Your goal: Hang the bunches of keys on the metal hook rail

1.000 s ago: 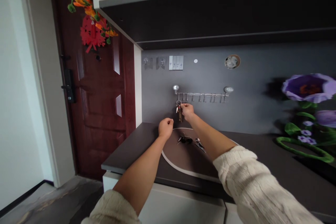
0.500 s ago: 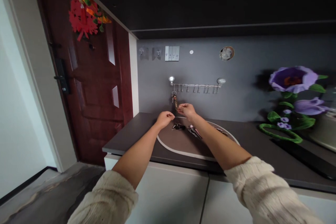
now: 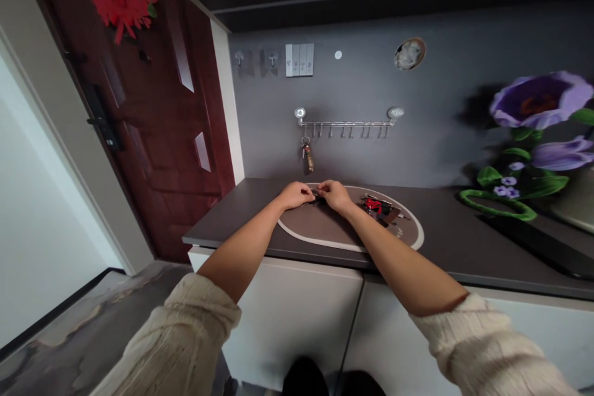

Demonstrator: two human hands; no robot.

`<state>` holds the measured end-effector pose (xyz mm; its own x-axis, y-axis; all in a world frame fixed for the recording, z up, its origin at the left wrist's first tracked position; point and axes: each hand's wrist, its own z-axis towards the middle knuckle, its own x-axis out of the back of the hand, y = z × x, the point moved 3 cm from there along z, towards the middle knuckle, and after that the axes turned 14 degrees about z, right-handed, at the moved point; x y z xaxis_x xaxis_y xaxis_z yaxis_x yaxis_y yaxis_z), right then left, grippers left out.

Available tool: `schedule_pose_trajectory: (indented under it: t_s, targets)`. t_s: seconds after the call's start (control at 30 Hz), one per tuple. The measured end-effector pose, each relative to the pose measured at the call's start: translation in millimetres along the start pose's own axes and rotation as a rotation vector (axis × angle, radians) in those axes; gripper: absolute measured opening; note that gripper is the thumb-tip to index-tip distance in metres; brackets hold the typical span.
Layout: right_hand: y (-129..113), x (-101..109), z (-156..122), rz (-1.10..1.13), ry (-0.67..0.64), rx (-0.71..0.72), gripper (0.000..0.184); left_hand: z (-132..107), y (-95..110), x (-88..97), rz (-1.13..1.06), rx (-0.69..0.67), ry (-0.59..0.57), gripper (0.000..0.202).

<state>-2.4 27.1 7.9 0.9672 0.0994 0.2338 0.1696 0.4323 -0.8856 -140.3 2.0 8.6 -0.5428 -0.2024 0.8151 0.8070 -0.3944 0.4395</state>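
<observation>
Both my hands meet over the back left of an oval brown mat (image 3: pixel 334 232) on the dark countertop. My left hand (image 3: pixel 295 194) and my right hand (image 3: pixel 335 194) are closed, pinching a dark bunch of keys (image 3: pixel 318 194) between them. A second set of keys with a brown fob (image 3: pixel 307 156) hangs from the leftmost hook of a chrome hook rail (image 3: pixel 346 125) on the grey wall above. More keys with a red tag (image 3: pixel 378 206) lie on the mat to the right of my right hand.
A dark red door (image 3: pixel 153 105) with a red ornament stands at left. Light switches (image 3: pixel 299 59) sit above the rail. Purple artificial flowers (image 3: pixel 538 136) stand at the right of the countertop (image 3: pixel 464 247). White cabinet fronts (image 3: pixel 297 315) lie below.
My right hand let go of the keys hanging on the rail and came down to the mat. My left hand moved in beside it, and both closed on the dark bunch of keys.
</observation>
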Motion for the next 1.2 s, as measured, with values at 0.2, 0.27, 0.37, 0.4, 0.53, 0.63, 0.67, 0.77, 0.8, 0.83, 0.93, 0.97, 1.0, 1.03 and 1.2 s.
schedule_pose_trajectory:
  t_s: [0.2, 0.27, 0.37, 0.4, 0.53, 0.63, 0.67, 0.77, 0.8, 0.83, 0.93, 0.97, 1.0, 1.03, 1.2]
  targets:
    - [-11, 0, -6, -0.179, -0.015, 0.069, 0.011, 0, 0, 1.1, -0.035, 0.053, -0.013, 0.015]
    - [-13, -1, -8, -0.247, -0.04, 0.068, 0.011, -1, 1, 3.0, -0.077, 0.074, -0.022, 0.015]
    - [-16, -2, -11, -0.355, -0.087, 0.062, 0.013, -3, 2, 6.5, -0.149, 0.108, -0.015, 0.016]
    - [-17, -2, -11, -0.38, -0.099, 0.059, 0.014, -3, 2, 7.7, -0.172, 0.119, -0.004, 0.016]
    - [-17, -3, -11, -0.411, -0.119, 0.051, 0.015, -3, 0, 10.3, -0.29, 0.145, 0.047, 0.015]
    - [-16, -4, -10, -0.416, -0.123, 0.06, 0.015, -1, -4, 10.1, -0.396, 0.169, 0.071, 0.014]
    - [-15, -4, -9, -0.418, -0.123, 0.065, 0.015, 0, -5, 10.0, -0.43, 0.181, 0.076, 0.013]
    - [-15, -3, -9, -0.425, -0.123, 0.076, 0.014, 1, -6, 10.1, -0.532, 0.221, 0.076, 0.013]
    - [-15, -3, -9, -0.425, -0.122, 0.079, 0.013, 0, -6, 10.4, -0.564, 0.234, 0.074, 0.012]
    - [-16, -3, -9, -0.423, -0.12, 0.082, 0.013, 0, -5, 10.8, -0.595, 0.246, 0.073, 0.012]
    - [-17, -2, -10, -0.393, -0.113, 0.082, 0.011, -1, -3, 12.2, -0.691, 0.267, 0.072, 0.012]
    - [-17, -2, -10, -0.377, -0.108, 0.083, 0.011, -1, -2, 12.5, -0.724, 0.27, 0.073, 0.012]
    - [-18, -2, -10, -0.357, -0.101, 0.087, 0.01, -2, -2, 12.7, -0.754, 0.271, 0.073, 0.012]
    - [-18, -2, -9, -0.331, -0.093, 0.095, 0.01, -2, -1, 12.7, -0.778, 0.272, 0.073, 0.013]
    - [-13, -3, -4, -0.063, -0.058, 0.117, 0.015, -2, -2, 10.7, -0.86, 0.255, 0.072, 0.017]
